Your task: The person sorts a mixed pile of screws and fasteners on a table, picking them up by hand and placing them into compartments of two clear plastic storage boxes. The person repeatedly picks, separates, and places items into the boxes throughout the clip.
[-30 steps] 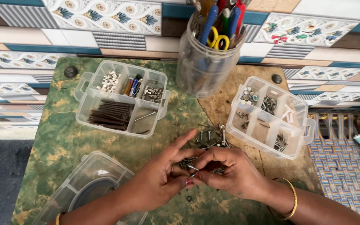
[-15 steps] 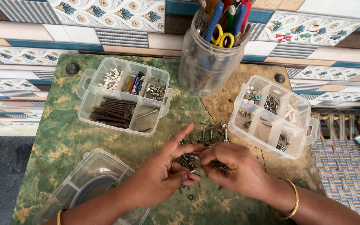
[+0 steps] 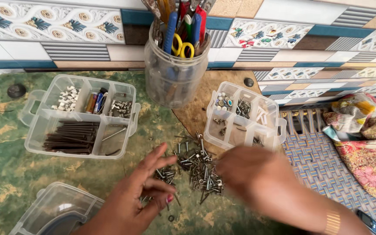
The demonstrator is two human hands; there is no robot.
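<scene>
The table top under my hands is mottled green and yellow, with a bare brown patch toward one o'clock. The screws heaped at twelve o'clock are silver-grey. At ten o'clock a clear plastic box holds dark brown nails and small white pieces. The clear jar at twelve holds scissors with yellow handles among blue, red and green ones. At three o'clock lies a floral cloth in red, yellow and green on a blue-and-white woven mat. My right wrist wears a gold bangle.
</scene>
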